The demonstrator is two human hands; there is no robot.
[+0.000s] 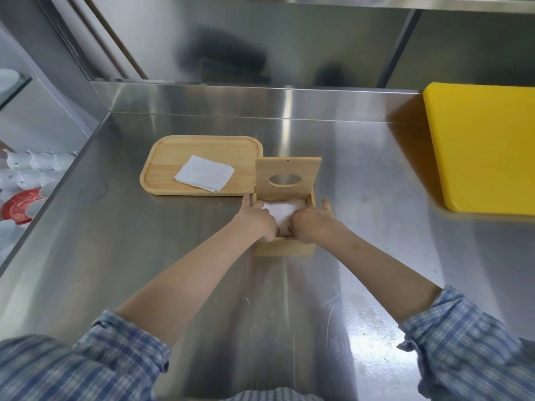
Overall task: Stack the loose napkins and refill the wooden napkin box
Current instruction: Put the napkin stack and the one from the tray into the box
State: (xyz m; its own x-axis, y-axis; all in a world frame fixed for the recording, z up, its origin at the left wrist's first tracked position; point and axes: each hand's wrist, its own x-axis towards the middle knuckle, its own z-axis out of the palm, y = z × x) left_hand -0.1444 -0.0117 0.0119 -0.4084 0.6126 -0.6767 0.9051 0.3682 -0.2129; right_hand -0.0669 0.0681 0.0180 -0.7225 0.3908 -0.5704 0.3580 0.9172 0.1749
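The wooden napkin box (285, 248) stands in the middle of the steel counter, its lid (288, 178) with an oval hole tipped up at the back. A stack of white napkins (282, 213) lies inside the box. My left hand (258, 219) and my right hand (312, 222) both reach into the box and press on the stack from either side, fingers curled over it. To the left, a wooden tray (162, 160) carries a small pile of white napkins (204, 173).
A yellow cutting board (486, 146) lies at the right of the counter. A steel backsplash rises behind. Off the counter's left edge, lower down, are white dishes (31, 166) and a red plate (20, 205).
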